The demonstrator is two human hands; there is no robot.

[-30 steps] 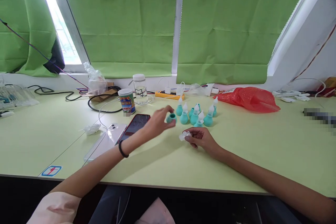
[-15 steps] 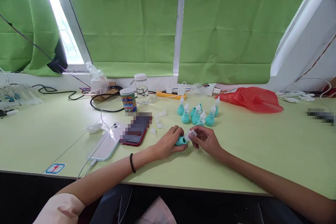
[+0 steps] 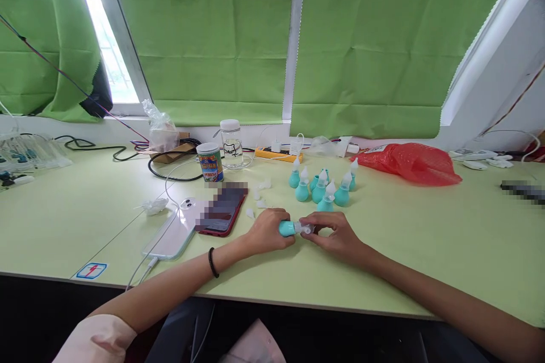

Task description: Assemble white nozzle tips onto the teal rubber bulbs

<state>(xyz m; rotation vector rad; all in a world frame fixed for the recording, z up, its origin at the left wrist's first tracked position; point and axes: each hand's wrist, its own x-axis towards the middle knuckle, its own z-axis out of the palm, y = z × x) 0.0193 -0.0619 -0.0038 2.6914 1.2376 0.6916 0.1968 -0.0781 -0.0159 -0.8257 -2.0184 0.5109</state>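
My left hand (image 3: 270,231) is closed round a teal bulb (image 3: 286,228) low over the table, its neck pointing right. Between the fingertips of my right hand (image 3: 334,236) is a clear plastic tip (image 3: 304,228), which meets the mouth of the bulb. Behind my hands stand several teal bulbs (image 3: 342,195), most with pointed translucent tips upright on them. A few loose translucent pieces (image 3: 250,213) lie on the table left of the bulbs.
Left of my hands lie a dark phone in a red case (image 3: 227,212) and a pale phone (image 3: 172,235) with a cable. Farther back are a colourful can (image 3: 210,164), a lidded jar (image 3: 231,144), a yellow power strip (image 3: 268,154) and a red plastic bag (image 3: 411,164).
The clear tip has come up against the bulb's mouth, where a gap showed before. The bulb in my left hand has turned to point more to the right. The view has shifted slightly.
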